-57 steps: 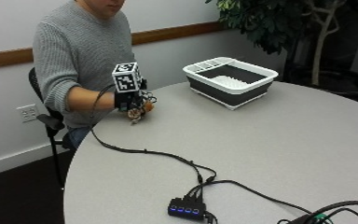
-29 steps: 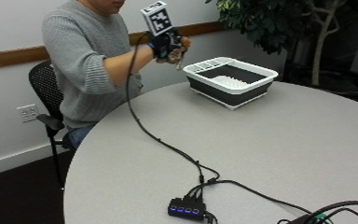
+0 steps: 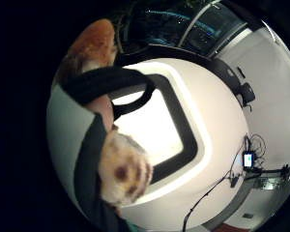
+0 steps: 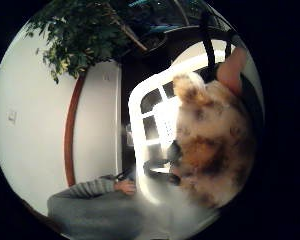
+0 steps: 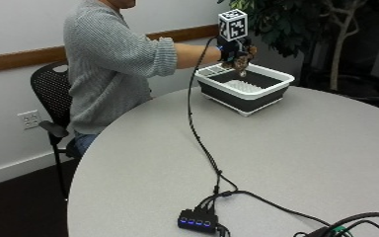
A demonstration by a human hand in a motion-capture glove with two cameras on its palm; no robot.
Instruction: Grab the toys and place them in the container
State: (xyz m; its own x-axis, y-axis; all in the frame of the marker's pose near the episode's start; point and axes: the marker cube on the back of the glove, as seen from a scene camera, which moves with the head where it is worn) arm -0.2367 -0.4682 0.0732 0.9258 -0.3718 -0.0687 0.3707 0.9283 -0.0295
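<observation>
One furry toy (image 5: 244,61) is hanging in the gloved right hand (image 5: 234,51), the fingers curling round it, and it is being held just above the white-rimmed container (image 5: 245,88) at the far side of the table (image 5: 255,158) — the carrying step looks nearly done. Next, I'd judge, the hand needs only to lower a little and let go so the toy drops inside. Half a second ago the arm was reaching short of the rim — now it is stretching out over the container.
</observation>
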